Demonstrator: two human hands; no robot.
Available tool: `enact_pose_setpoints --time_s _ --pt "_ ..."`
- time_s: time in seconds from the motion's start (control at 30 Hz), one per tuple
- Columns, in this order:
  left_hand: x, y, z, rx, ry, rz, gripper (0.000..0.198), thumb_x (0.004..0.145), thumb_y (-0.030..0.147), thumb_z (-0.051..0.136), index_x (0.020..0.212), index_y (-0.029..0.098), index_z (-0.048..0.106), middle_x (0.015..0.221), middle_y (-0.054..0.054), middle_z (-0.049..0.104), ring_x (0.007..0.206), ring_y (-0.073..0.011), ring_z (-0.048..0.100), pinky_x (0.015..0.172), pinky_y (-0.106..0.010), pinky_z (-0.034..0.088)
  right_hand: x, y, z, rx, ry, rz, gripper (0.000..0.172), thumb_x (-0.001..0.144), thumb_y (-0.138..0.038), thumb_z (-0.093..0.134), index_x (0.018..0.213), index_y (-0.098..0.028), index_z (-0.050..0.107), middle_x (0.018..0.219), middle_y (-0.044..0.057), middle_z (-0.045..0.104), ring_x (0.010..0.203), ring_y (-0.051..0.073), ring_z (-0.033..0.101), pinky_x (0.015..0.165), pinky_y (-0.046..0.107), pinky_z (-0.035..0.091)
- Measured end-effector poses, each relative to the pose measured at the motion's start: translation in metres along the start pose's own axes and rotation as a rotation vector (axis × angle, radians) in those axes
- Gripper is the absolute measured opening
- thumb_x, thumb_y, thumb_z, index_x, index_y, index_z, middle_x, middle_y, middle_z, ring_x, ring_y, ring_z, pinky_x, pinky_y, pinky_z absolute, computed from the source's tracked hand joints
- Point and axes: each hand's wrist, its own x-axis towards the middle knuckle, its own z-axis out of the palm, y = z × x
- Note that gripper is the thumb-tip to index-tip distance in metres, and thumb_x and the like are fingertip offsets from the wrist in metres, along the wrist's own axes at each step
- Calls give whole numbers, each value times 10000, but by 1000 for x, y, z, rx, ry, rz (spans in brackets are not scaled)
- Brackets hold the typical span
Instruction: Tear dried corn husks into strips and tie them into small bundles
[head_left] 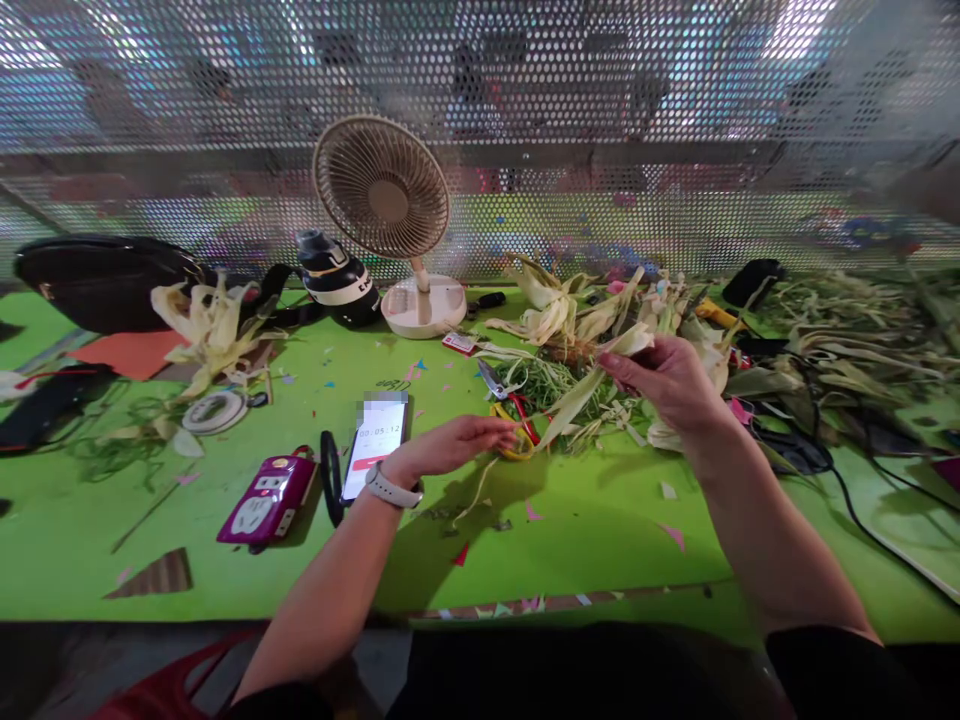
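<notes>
My right hand (664,380) pinches a pale corn husk (581,405) between thumb and fingers, and the strip slants down to the left. My left hand (469,443), with a pale watch band on the wrist, stretches its fingers toward the lower end of that husk. Beside its fingertips lie yellow scissor handles (517,447); I cannot tell whether they touch. Red-handled cutters (523,415) with metal jaws lie just behind. Under the raised husk spreads a heap of shredded green husk strips (544,385). A thin pale strand (474,495) trails below my left hand.
More husks (555,310) pile up behind, with a leafy heap (847,310) at right. A phone (377,445), purple power strip (268,500), tape roll (215,412) and husk bundle (214,330) are at left. A fan (424,305) and bottle (339,283) stand before a perforated metal screen (525,210).
</notes>
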Motion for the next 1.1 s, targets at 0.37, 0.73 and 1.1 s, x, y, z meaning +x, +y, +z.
enact_pose_setpoints --time_s 0.37,0.73,1.1 --pt "15 34 53 -55 440 232 290 807 363 630 1011 160 592 1006 -86 674 939 -171 624 846 -312 491 -7 4 12 -105 -109 22 287 769 -395 691 669 -165 554 575 -46 420 514 69 367 457 222 273" --pt "19 27 51 -338 452 91 276 715 389 717 741 144 593 692 16 602 618 -70 527 594 -195 423 -4 7 12 18 -125 102 300 742 -389 716 654 -168 532 543 -61 422 478 58 361 432 217 249" --pt "17 11 71 -228 566 271 293 766 336 684 985 188 557 807 -32 687 719 -134 650 663 -251 515 1 14 20 326 -127 288 324 664 -404 778 640 -156 572 507 -60 470 420 40 393 392 191 276"
